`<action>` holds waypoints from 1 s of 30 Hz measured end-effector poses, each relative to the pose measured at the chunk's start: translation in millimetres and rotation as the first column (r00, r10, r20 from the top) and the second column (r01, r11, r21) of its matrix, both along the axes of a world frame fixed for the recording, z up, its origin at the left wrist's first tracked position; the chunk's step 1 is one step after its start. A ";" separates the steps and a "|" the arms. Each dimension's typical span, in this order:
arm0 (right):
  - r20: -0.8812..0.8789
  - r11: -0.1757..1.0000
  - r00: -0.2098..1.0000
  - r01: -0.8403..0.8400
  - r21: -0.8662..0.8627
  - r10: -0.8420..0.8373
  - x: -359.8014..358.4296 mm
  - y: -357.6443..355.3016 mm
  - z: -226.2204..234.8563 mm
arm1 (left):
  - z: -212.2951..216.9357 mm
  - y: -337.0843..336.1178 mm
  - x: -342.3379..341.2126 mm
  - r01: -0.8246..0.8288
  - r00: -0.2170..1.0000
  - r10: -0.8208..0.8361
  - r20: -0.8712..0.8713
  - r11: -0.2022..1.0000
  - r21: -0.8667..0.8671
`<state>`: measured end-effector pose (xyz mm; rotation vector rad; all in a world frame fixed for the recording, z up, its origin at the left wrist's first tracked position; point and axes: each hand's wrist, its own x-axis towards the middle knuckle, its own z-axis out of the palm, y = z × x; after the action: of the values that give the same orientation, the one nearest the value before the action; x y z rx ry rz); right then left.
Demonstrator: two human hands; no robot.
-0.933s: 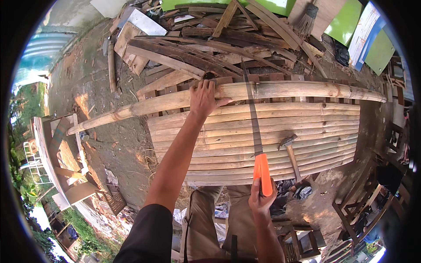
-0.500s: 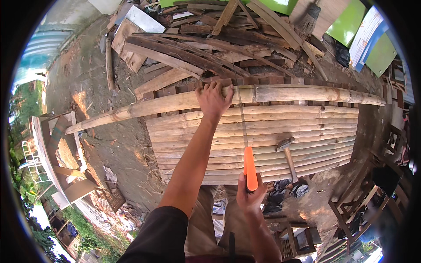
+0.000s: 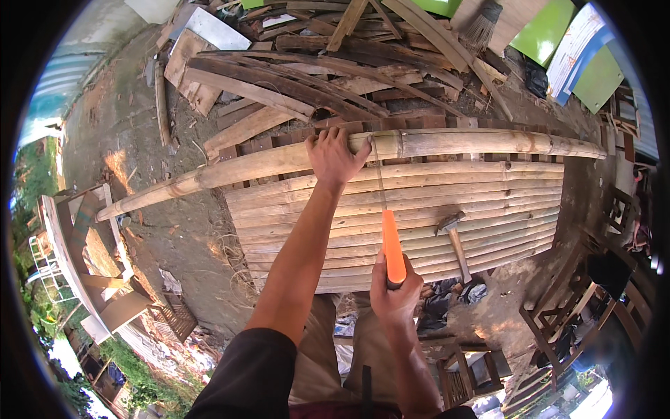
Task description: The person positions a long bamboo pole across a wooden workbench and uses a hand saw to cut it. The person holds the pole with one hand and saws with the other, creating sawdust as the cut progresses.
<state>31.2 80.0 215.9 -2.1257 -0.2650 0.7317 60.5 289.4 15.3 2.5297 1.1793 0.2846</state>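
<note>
My left hand [image 3: 335, 155], arm stretched straight out, clamps the thick bamboo pole [image 3: 447, 144] along the far edge of the slat platform [image 3: 488, 202]. My right hand [image 3: 394, 293] grips the orange-handled saw [image 3: 391, 244] (blade on the pole), fingers clenched.

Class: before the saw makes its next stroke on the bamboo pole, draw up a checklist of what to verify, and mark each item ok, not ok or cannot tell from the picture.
1. Left hand grips the bamboo pole to steady it: ok.
2. Right hand closed around the saw's orange handle: ok.
3. Thin blade reaches the pole just right of the left hand: ok.
4. Left fingers clear of the blade: not ok, they lie very close.
5. Hammer lies on the slats, apart from the saw: ok.
6. Pole's far ends supported: cannot tell.
</note>
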 end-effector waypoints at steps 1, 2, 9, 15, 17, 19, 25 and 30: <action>-0.023 1.000 1.000 -0.009 -0.015 0.008 -1.6 1.1 -2.1 | -0.2 1.1 -0.2 0.003 1.000 -0.003 -0.006 1.000 -0.005; -0.009 1.000 1.000 0.026 0.016 -0.026 -6.3 -0.1 -3.2 | -0.4 0.8 0.2 0.003 1.000 -0.004 -0.021 1.000 -0.007; 0.043 0.997 0.998 0.051 -0.049 -0.049 3.8 11.8 1.9 | -9.1 1.0 0.8 0.005 1.000 -0.007 0.020 0.997 0.074; 0.157 0.998 0.986 0.060 -0.002 -0.059 -21.9 -8.2 -1.4 | -11.4 2.1 -0.3 -0.010 0.997 -0.003 0.082 0.987 0.162; 0.165 0.997 0.983 0.078 0.000 -0.077 -18.7 -2.4 4.4 | -11.3 2.0 2.1 -0.030 0.994 0.011 0.113 0.986 0.163; 0.064 0.995 0.995 0.086 -0.053 -0.083 3.7 20.0 -6.6 | -11.2 0.7 3.2 -0.050 0.990 0.030 0.136 0.988 0.144; 0.140 0.994 0.987 0.089 -0.063 -0.079 -19.0 -1.8 8.0 | -12.3 0.7 1.8 -0.063 0.991 0.045 0.124 0.988 0.143; 0.079 0.994 0.994 0.076 -0.078 -0.070 17.9 37.6 -18.7 | -11.1 -0.2 7.0 -0.076 0.991 0.065 0.116 0.993 0.093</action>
<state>49.1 117.6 197.2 -2.2307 -0.2001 0.6291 67.5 289.1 4.2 2.5192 1.2404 0.5078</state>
